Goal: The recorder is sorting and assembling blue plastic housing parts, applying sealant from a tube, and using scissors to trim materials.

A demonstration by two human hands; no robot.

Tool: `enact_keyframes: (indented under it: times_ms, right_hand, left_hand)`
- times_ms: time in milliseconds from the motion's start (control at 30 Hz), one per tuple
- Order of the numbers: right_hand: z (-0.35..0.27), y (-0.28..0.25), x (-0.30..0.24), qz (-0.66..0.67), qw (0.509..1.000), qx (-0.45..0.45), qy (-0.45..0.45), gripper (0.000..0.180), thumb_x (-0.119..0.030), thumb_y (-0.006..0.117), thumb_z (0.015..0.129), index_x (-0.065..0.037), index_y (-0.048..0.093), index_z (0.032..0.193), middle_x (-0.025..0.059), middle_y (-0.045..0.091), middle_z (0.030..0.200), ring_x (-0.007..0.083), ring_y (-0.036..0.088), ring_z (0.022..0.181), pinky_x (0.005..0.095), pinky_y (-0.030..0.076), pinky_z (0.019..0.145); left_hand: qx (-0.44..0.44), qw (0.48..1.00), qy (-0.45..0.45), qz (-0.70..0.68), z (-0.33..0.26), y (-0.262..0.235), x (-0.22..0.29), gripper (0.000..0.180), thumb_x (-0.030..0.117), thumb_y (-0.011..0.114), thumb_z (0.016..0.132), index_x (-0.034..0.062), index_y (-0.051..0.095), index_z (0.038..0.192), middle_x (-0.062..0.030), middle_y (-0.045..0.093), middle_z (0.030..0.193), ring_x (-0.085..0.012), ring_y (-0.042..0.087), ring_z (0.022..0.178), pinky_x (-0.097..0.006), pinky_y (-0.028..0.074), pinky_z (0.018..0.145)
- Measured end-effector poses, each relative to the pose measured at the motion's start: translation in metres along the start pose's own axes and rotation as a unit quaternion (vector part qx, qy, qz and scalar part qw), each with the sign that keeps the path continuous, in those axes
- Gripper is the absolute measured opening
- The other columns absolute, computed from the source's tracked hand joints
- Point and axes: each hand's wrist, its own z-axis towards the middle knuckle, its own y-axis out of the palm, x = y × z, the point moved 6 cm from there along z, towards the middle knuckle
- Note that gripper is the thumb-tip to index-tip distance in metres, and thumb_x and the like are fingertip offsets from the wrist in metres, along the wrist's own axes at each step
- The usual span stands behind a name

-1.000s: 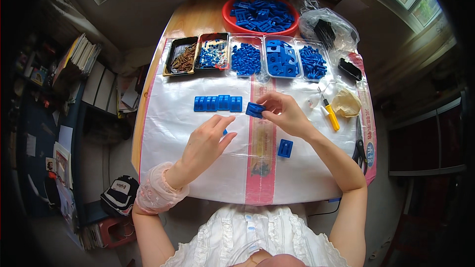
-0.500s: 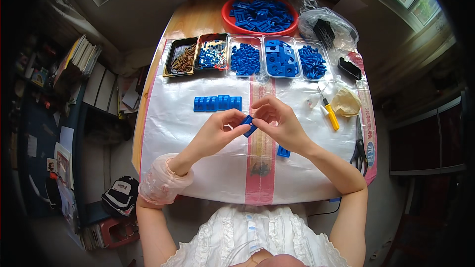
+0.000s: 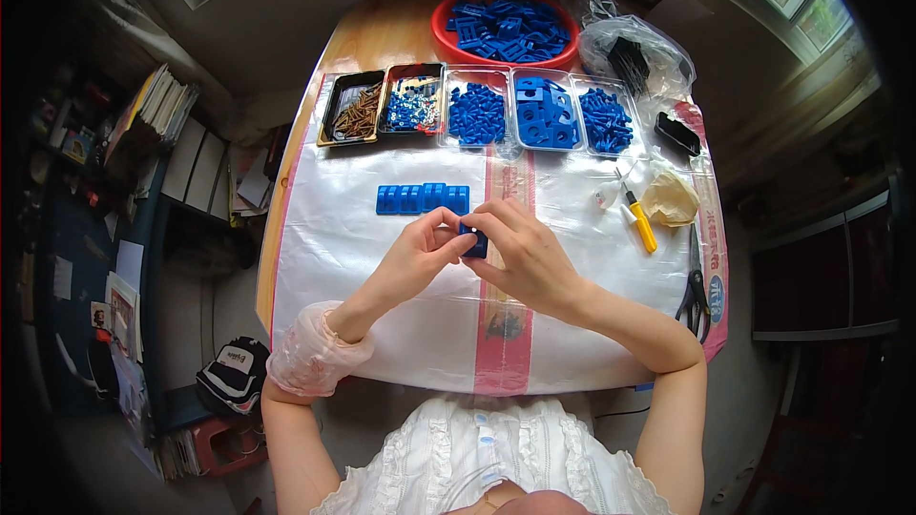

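Both my hands meet over the middle of the sheeted table around a small blue plastic part. My left hand pinches its left side between thumb and fingers. From the right, my right hand closes on its upper edge, its fingers hiding much of the part. A tiny white spot shows at its top, too small to name. Just beyond my left hand, several blue ribbed blocks sit side by side in a row.
Along the back stand trays of brown screws, small mixed pieces, blue pegs, blue plates and more blue pegs. Behind is a red basin. At right lie a yellow-handled screwdriver and black scissors.
My right hand has turned and shifted left over the blue part, which now stands more upright. A second blue piece near my right wrist no longer shows.
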Motion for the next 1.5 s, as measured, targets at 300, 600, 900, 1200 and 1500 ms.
enact_keyframes:
  times_ms: [300, 600, 900, 1200, 1500]
  right_hand:
    - [0.000, 0.037, 0.015, -0.099, 0.985, -0.138, 0.012, 0.040, -0.012, 0.080, 0.078, -0.001, 0.061, 0.111, 0.0132, 0.065, 0.109, 0.0290, 0.063, 0.102, 0.0393, 0.053, 0.085]
    - [0.002, 0.049, 0.008, -0.080, 0.993, -0.077, -0.029, 0.037, -0.008, 0.075, 0.086, 0.002, 0.057, 0.117, 0.0168, 0.061, 0.122, 0.0321, 0.064, 0.107, 0.0398, 0.056, 0.085]
    - [-0.058, -0.066, 0.032, -0.059, 0.969, -0.165, 0.174, 0.040, -0.014, 0.078, 0.086, -0.004, 0.060, 0.120, 0.0127, 0.061, 0.109, 0.0321, 0.066, 0.101, 0.0413, 0.054, 0.084]
    - [-0.081, -0.035, 0.032, -0.082, 0.959, -0.207, 0.173, 0.046, -0.012, 0.078, 0.083, -0.006, 0.059, 0.124, 0.0114, 0.062, 0.113, 0.0293, 0.067, 0.097, 0.0407, 0.055, 0.080]
    - [-0.072, -0.022, 0.044, 0.367, 0.918, -0.057, 0.137, 0.052, 0.008, 0.075, 0.085, -0.006, 0.044, 0.124, 0.0167, 0.059, 0.142, 0.0260, 0.058, 0.134, 0.0393, 0.050, 0.113]
  left_hand:
    - [0.135, 0.888, 0.051, 0.437, -0.048, -0.033, 0.037, 0.044, 0.013, 0.082, 0.086, 0.0013, 0.059, 0.121, -0.0128, 0.067, 0.101, -0.0220, 0.069, 0.082, -0.034, 0.056, 0.072]
    - [0.108, 0.810, 0.054, 0.573, -0.042, -0.011, 0.015, 0.068, 0.026, 0.084, 0.084, 0.0163, 0.053, 0.144, -0.0179, 0.054, 0.128, -0.0361, 0.062, 0.111, -0.043, 0.057, 0.086]
    - [0.117, 0.740, 0.103, 0.654, -0.029, -0.005, -0.004, 0.057, 0.026, 0.076, 0.090, 0.0252, 0.056, 0.144, -0.0158, 0.052, 0.125, -0.0293, 0.057, 0.092, -0.041, 0.053, 0.076]
    - [0.074, 0.729, 0.154, 0.663, -0.025, -0.018, 0.005, 0.052, 0.020, 0.074, 0.091, 0.0220, 0.059, 0.140, -0.0169, 0.052, 0.123, -0.0278, 0.059, 0.097, -0.040, 0.053, 0.076]
    - [0.041, 0.796, 0.158, 0.582, -0.035, 0.011, 0.032, 0.051, 0.019, 0.077, 0.090, 0.0134, 0.059, 0.137, -0.0129, 0.063, 0.111, -0.0254, 0.064, 0.083, -0.037, 0.055, 0.074]
